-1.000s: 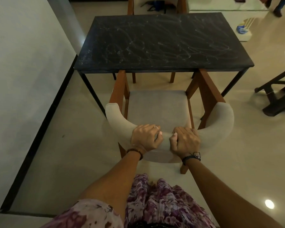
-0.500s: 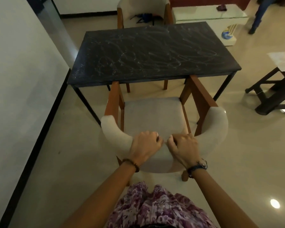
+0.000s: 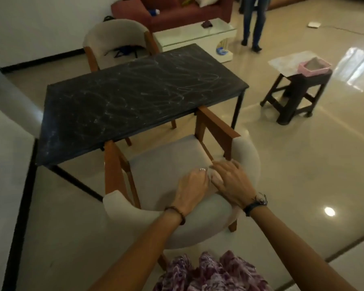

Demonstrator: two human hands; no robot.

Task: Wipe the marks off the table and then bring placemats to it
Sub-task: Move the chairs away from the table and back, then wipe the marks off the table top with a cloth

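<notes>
Both hands (image 3: 210, 185) on chair back (image 3: 198, 223), marked table (image 3: 135, 97) just beyond.

A black table (image 3: 139, 101) stands on a glossy cream floor (image 3: 303, 164), its top covered end to end with pale scribbled marks (image 3: 156, 89). Nothing else lies on it. Just beyond the table's far right corner a dark stool (image 3: 296, 95) carries a pink tray (image 3: 314, 68).
</notes>
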